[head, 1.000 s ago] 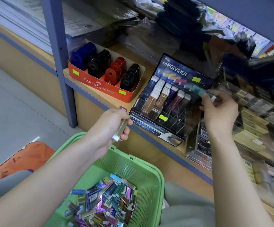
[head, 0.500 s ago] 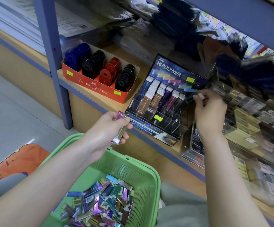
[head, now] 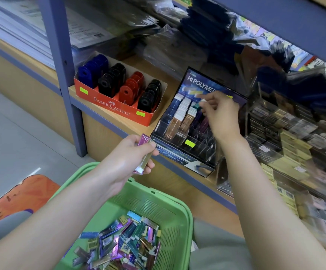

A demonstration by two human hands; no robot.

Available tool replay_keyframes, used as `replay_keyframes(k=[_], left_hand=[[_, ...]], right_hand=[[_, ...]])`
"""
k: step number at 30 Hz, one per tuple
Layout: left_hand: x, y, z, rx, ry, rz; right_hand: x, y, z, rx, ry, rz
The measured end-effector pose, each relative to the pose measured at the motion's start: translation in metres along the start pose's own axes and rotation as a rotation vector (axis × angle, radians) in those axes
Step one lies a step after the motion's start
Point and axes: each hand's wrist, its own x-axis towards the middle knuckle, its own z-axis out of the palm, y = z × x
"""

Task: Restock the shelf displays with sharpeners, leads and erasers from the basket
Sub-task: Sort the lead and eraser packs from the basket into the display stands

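Right hand (head: 219, 114) pinches teal case (head: 197, 105) over rack (head: 201, 147), centre frame. Left hand (head: 128, 158) grips spare cases (head: 145, 151). Front slots bare, basket (head: 148, 203) holds many more: much left.

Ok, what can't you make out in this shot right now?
Head view only:
- teal pack: mostly covered by the right hand; label unreadable.
- display rack: right-side slots hidden behind that hand and wrist.
- packs in the left hand: stacked, count unclear.
- basket: near side cut off by the bottom edge.
- boxes at far right: blurred.
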Motion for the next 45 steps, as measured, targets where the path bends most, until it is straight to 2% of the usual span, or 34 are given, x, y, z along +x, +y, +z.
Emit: replay_keyframes(k=[14, 20, 25, 28, 31, 33, 37, 40, 42, 45], left_hand=[[0.001, 0.004, -0.001, -0.059, -0.009, -0.031], [0.002, 0.006, -0.004, -0.142, 0.014, -0.066], [0.002, 0.005, -0.004, -0.106, 0.002, -0.032], [-0.001, 0.005, -0.004, -0.093, -0.011, 0.0], [-0.003, 0.007, -0.003, -0.093, -0.006, 0.024], [-0.004, 0.009, -0.002, -0.082, 0.008, 0.035], [-0.007, 0.01, -0.002, -0.079, 0.015, 0.036], [-0.01, 0.011, -0.001, -0.074, -0.008, 0.027], [-0.011, 0.012, -0.001, -0.047, -0.014, 0.012], [-0.01, 0.01, -0.004, 0.016, -0.019, 0.001]], right_hand=[[0.02, -0.003, 0.0, -0.196, -0.179, -0.055], [0.011, 0.001, 0.008, -0.269, -0.164, -0.128], [-0.002, -0.006, 0.004, -0.302, -0.115, -0.155], [-0.027, -0.026, -0.001, -0.154, 0.001, -0.137], [-0.055, -0.047, 0.001, 0.021, 0.006, -0.108], [-0.07, -0.059, 0.002, 0.15, -0.105, -0.027], [-0.088, -0.074, 0.002, 0.314, -0.447, 0.097], [-0.091, -0.074, 0.004, 0.394, -0.511, 0.13], [-0.09, -0.072, 0.005, 0.409, -0.532, 0.205], [-0.09, -0.073, 0.004, 0.559, -0.602, 0.327]])
